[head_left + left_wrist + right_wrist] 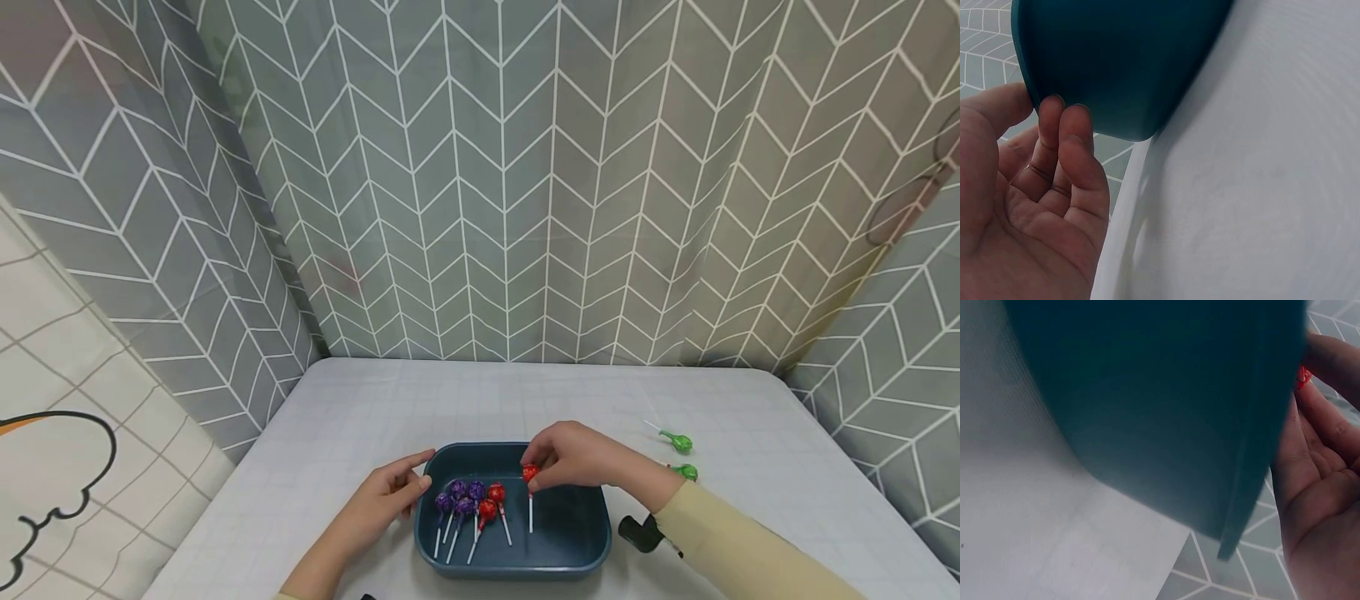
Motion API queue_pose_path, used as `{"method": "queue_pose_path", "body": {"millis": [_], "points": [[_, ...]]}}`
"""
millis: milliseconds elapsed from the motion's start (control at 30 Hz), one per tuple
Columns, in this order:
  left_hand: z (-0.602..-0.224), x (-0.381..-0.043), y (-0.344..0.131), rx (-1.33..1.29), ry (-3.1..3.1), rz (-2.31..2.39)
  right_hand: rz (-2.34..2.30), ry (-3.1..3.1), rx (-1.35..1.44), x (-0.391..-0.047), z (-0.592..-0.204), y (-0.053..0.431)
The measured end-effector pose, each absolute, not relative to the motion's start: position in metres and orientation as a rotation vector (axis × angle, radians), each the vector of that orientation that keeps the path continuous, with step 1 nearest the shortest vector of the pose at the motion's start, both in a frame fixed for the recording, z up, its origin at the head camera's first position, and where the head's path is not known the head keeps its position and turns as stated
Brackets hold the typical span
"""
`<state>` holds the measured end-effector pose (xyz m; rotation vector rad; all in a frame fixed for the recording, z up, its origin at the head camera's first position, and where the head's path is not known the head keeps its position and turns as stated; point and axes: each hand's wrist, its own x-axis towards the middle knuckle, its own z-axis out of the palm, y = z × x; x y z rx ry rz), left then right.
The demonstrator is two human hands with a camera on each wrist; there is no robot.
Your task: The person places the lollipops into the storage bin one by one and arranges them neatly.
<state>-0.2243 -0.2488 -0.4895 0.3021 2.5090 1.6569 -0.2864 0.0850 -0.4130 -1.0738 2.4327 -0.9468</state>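
Note:
A dark teal tray (pixel 555 550) sits near the front of the table. My left hand (pixel 390 492) holds its left rim, thumb over the edge; in the left wrist view the fingertips (pixel 1075 122) touch the outer wall. My right hand (pixel 573 457) pinches a red lollipop (pixel 530 473) by its head above the tray's right half, its white stick pointing down. From the right wrist, the tray wall hides most of that lollipop (pixel 1303 376). Several purple lollipops (pixel 465 506) lie grouped at the tray's left, beside two red lollipops (pixel 487 510).
Two green lollipops lie on the white table (pixel 360 400) to the right: one farther back (pixel 681 442), the other (pixel 686 472) partly behind the right forearm. A black object (pixel 640 533) shows beside the right sleeve. Patterned curtains (pixel 525 208) surround the table.

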Motion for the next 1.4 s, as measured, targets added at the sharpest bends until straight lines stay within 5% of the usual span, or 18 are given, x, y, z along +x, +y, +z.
{"method": "queue_pose_path", "body": {"millis": [1400], "points": [[-0.491, -0.225, -0.249, 0.386, 2.499, 1.684, -0.758, 2.483, -1.153, -0.282, -0.449, 0.056]]}}
